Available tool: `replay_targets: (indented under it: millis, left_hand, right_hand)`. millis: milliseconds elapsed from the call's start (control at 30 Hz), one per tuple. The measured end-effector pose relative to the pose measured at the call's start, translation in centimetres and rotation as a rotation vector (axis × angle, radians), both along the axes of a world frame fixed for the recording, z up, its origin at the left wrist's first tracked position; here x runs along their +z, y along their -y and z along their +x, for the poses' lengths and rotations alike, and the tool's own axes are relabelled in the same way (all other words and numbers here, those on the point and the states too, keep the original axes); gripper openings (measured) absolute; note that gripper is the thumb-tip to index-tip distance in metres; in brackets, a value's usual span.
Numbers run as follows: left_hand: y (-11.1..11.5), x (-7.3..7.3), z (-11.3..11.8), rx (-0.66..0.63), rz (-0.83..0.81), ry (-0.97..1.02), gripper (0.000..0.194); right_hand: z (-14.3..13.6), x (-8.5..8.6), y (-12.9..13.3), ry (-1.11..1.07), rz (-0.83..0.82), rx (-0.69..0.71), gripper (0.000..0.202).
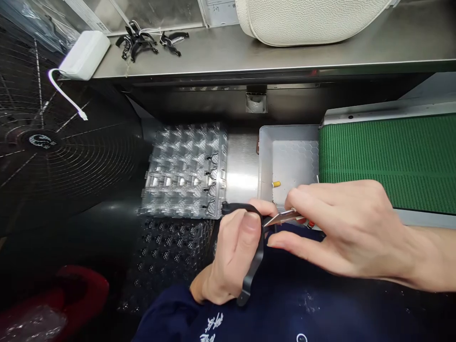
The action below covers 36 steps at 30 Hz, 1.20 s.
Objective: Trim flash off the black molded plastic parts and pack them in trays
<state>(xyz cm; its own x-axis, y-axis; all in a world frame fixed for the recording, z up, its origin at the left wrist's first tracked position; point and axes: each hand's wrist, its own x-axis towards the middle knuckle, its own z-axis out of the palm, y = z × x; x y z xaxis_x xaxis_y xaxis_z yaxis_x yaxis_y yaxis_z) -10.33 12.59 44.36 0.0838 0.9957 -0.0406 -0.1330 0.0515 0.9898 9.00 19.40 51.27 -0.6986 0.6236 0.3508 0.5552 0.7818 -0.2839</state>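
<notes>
A curved black plastic part [253,270] is gripped in my left hand [237,251], with the thumb pressed on it. From the right, my right hand [342,228] holds a small knife [283,217]. Its pointed blade is at the black part, close to my left thumb and index finger. The knife's handle is mostly hidden inside my right hand. Just behind the hands stands a grey bin [265,166] with a small yellow piece [276,184] in it.
A clear tray stack [181,171] with several black parts stands left of the bin. A green conveyor belt [388,161] lies right. The metal shelf [213,52] bears black parts [137,42], a white box [85,54] and a cream padded object [309,21]. A fan [46,142] is far left.
</notes>
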Motion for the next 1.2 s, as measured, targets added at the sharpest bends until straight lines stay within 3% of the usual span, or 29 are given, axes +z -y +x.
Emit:
replay_targets:
  millis: [133,400,600,867,933,1000,1100,1200]
  left_hand:
    - [-0.3,0.1,0.2,-0.016,0.128,0.041,0.050]
    - [-0.4,0.0,0.4,0.017,0.153,0.000,0.048]
    - [-0.5,0.1,0.1,0.026,0.154,-0.106,0.052]
    - [-0.7,0.0,0.0,0.037,0.121,-0.095,0.047]
    - [-0.6,-0.2,0.0,0.028,0.106,-0.094,0.046]
    - [-0.5,-0.4,0.0,0.014,0.104,-0.083,0.046]
    - [-0.6,-0.5,0.1,0.025,0.158,-0.060,0.046]
    - [-1.0,-0.7,0.5,0.141,0.313,-0.176,0.047]
  right_hand:
    - [0.1,-0.1,0.0,0.093,0.125,0.002,0.053]
    - [0.0,-0.3,0.0,0.125,0.269,-0.047,0.056]
    - [-0.7,-0.4,-0.4,0.141,0.479,-0.087,0.059]
    - [-0.6,-1.1,-0.4,0.112,0.467,-0.034,0.059]
    - [-0.4,-1.2,-0.4,0.098,0.422,-0.019,0.059]
    - [-0.2,-1.3,-0.5,0.030,0.275,-0.008,0.059]
    - [0.0,-1.7,-0.6,-0.190,-0.193,0.002,0.055]
    - [-0.2,-2.1,-0.3,-0.370,-0.622,-0.069,0.043]
